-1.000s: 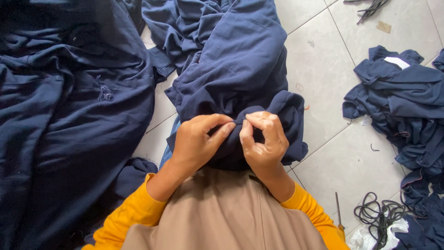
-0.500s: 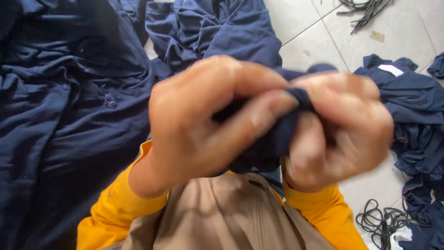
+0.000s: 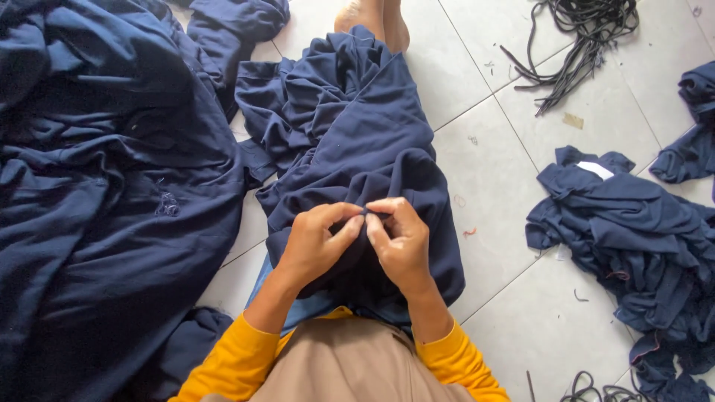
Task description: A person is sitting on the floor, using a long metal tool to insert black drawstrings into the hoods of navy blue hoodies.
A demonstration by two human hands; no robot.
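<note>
- Navy knit garment [image 3: 372, 141] lies draped along the person's outstretched legs, from the lap toward the bare feet [image 3: 370, 15]; it hangs in loose folds.
- Handling judgement: soft, light, limp fabric that will sag and bunch; best taken by a pinch at a fold or seam edge rather than a flat press.
- Left hand [image 3: 313, 244] is closed in a fine pinch, thumb and forefinger nipping a small raised fold of the garment near the lap.
- Right hand [image 3: 404, 242] is pinched likewise on the same fold, fingertips touching those of the left; what lies between them is too small to tell.
- Yellow sleeves [image 3: 223, 365] cover both forearms.
- Large heap of navy cloth [image 3: 89, 208] lies to the left on the tiled floor [image 3: 514, 149].
- Smaller pile of navy garments [image 3: 633, 223] lies to the right, well apart.
- Dark cords [image 3: 573, 30] lie at upper right.
</note>
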